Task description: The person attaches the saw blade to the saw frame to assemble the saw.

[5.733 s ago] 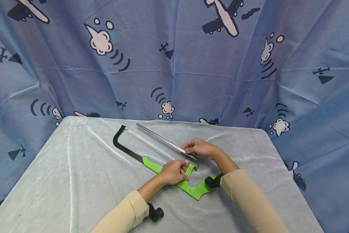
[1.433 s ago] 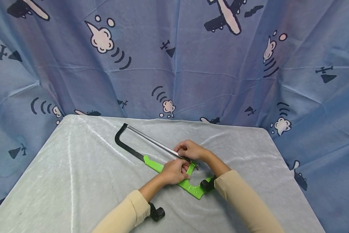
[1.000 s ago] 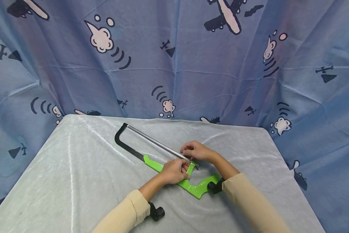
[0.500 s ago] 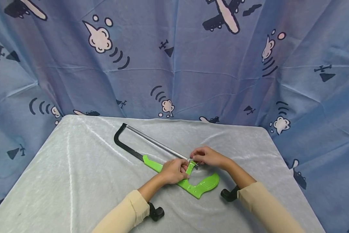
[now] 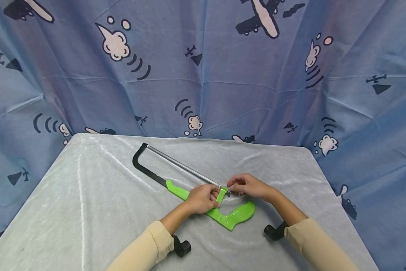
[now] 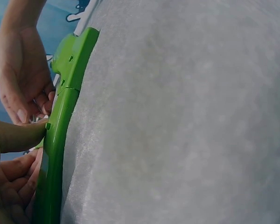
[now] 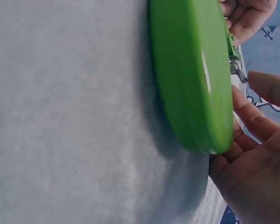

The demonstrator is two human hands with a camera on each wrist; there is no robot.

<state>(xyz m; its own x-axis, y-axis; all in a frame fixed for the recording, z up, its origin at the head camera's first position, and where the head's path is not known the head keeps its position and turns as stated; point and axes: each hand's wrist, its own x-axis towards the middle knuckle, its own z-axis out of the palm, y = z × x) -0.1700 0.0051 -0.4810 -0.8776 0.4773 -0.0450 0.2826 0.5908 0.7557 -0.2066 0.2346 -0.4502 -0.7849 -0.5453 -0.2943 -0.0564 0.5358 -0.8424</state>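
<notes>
A hacksaw with a green handle and a black front frame lies on the table. Its long silver blade spans from the black tip to the green bracket. My left hand grips this bracket and the green frame, thumb over the frame in the left wrist view. My right hand is at the bracket's outer side, its thumb and index finger around the metal wing nut. In the right wrist view the thumb tip meets one wing; the handle hides part of the other fingers.
A pale grey plush cloth covers the table. Behind its far edge hangs a blue curtain printed with planes and clouds. A black wrist mount sits under the left sleeve, another black mount by the right sleeve.
The blade, earlier held loose above the frame by my right hand, now sits between the frame's ends. My right hand has let it go and moved right to the wing nut. My left hand stays.
</notes>
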